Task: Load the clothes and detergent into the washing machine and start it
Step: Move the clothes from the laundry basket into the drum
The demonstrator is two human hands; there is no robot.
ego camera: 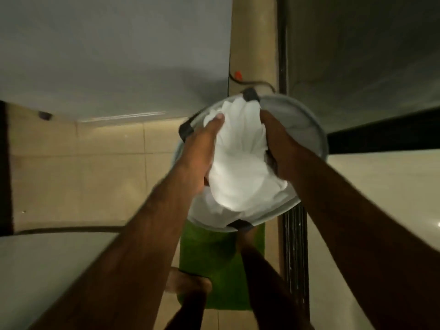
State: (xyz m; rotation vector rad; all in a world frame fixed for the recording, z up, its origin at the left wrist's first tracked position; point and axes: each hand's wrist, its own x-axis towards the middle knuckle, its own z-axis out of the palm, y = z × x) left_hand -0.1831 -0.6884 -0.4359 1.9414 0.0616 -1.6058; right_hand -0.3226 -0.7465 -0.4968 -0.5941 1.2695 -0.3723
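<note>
Below, both hands clasp the white clothes (pixel 238 167) over the grey basket (pixel 312 125). The left hand (pixel 202 148) presses its thumb on top, with its fingers hidden underneath. The right hand (pixel 276 144) curls into the bundle's other side, and both forearms reach forward and down.

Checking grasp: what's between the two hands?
Head view: a bunched white cloth, held by left hand and right hand, at the grey basket mouth.
</note>
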